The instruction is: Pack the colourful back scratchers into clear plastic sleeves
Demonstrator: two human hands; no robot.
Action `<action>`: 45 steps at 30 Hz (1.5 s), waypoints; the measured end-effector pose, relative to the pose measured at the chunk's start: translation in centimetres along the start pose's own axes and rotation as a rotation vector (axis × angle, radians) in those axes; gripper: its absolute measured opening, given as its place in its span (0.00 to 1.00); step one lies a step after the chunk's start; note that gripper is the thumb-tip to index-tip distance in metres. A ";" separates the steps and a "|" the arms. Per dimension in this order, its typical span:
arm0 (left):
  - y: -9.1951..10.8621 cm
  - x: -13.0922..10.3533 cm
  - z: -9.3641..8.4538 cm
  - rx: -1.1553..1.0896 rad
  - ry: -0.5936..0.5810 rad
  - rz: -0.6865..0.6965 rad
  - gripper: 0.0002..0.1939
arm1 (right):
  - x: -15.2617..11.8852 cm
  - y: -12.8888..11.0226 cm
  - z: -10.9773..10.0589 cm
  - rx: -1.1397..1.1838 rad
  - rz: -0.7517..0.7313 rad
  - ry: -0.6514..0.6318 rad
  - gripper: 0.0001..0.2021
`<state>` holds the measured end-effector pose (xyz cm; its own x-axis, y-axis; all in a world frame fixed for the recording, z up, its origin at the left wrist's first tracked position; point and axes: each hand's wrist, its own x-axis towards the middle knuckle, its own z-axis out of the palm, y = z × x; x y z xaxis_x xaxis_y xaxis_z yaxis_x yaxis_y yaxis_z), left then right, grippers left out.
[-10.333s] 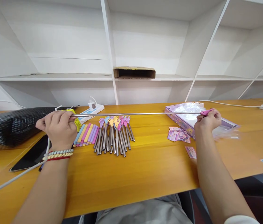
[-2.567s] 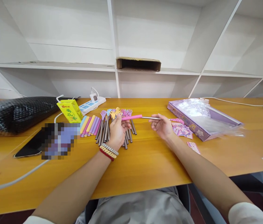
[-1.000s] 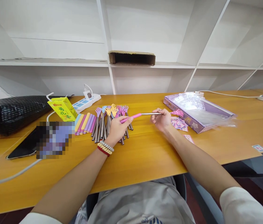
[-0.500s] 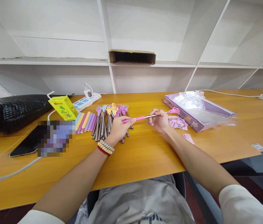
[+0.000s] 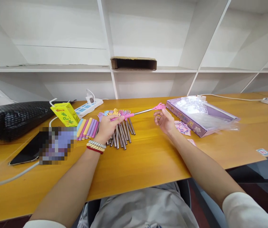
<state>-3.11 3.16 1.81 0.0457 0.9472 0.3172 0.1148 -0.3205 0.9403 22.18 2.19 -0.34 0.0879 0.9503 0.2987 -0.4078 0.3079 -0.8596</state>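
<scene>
My left hand (image 5: 109,126) is closed around the pink handle of a back scratcher (image 5: 143,111), which has a thin metal rod and a pink claw-shaped head. It is held nearly level above the table, the head pointing right and slightly up. Beside that head is my right hand (image 5: 164,122), its fingers loosely curled and apart; the fingertips are at the claw's edge, and whether they touch it is unclear. Beneath my left hand lies a pile of metal back scratcher rods (image 5: 122,133) with purple, blue, yellow and pink claws, partly hidden by the hand.
Left of the pile are several coloured handles (image 5: 88,128), a yellow drink carton (image 5: 65,114), a phone (image 5: 30,147) and a power strip (image 5: 88,107). To the right are small pink cards (image 5: 182,127) and a purple box (image 5: 191,122) with clear plastic. White shelves (image 5: 148,34) rise behind.
My left hand has moved left with the back scratcher, whose head now sits farther left and higher. My right hand has come off the metal rod, its fingers loosened.
</scene>
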 end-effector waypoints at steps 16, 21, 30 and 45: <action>-0.5 0.3 -0.8 0.117 -0.138 -0.129 0.14 | -0.1 -0.4 -1.5 -0.931 -0.404 -0.264 0.08; -0.3 0.1 -1.1 0.364 -0.183 0.050 0.14 | -0.9 -0.5 -0.6 -0.937 -0.211 -0.384 0.14; -0.2 -0.7 -0.1 0.441 -0.189 0.223 0.16 | -1.5 0.5 0.6 -0.795 -0.054 -0.378 0.16; 0.2 -1.6 0.4 0.582 -0.138 0.623 0.12 | -1.8 -0.3 1.0 -0.509 0.156 -0.292 0.16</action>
<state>-2.75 1.55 1.46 0.3850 0.6005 0.7009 0.5169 -0.7694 0.3752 21.25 0.39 -0.22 -0.2203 0.9563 0.1923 0.0965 0.2175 -0.9713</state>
